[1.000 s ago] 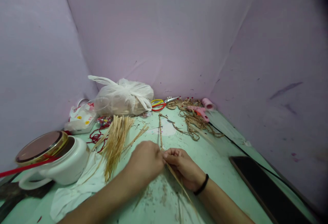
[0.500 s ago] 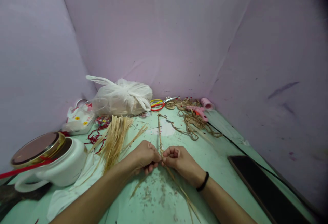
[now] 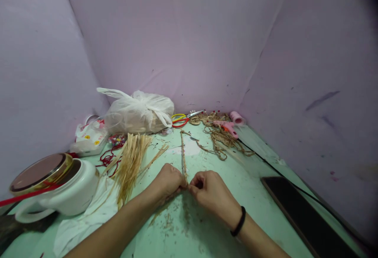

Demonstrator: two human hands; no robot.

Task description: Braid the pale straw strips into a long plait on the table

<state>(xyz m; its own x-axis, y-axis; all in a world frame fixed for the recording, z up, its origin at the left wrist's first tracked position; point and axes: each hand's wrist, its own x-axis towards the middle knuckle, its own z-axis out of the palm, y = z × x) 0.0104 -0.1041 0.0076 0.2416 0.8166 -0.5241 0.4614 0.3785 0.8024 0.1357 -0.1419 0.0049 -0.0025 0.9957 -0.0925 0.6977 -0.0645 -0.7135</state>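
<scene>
A thin braided cord of straw-coloured fibre runs from the back of the table toward me, its near end between my hands. My left hand is closed with its fingers curled round that near end. My right hand, with a black band at the wrist, pinches a strand at the same spot; its fingertips nearly touch the left ones. The loose strand ends are mostly hidden by the hands. Left of my hands lies a bundle of dry raffia strands.
Along the back are a white plastic bag, scissors, a pink glue gun, tangled twine and a pink spool. A dark phone-like slab lies right. A white ceramic pot and white cloth sit left.
The right hand has shifted slightly down and right, turning over at the wrist. My left fist has closed more tightly. The loose strands that trailed toward me are no longer visible.
</scene>
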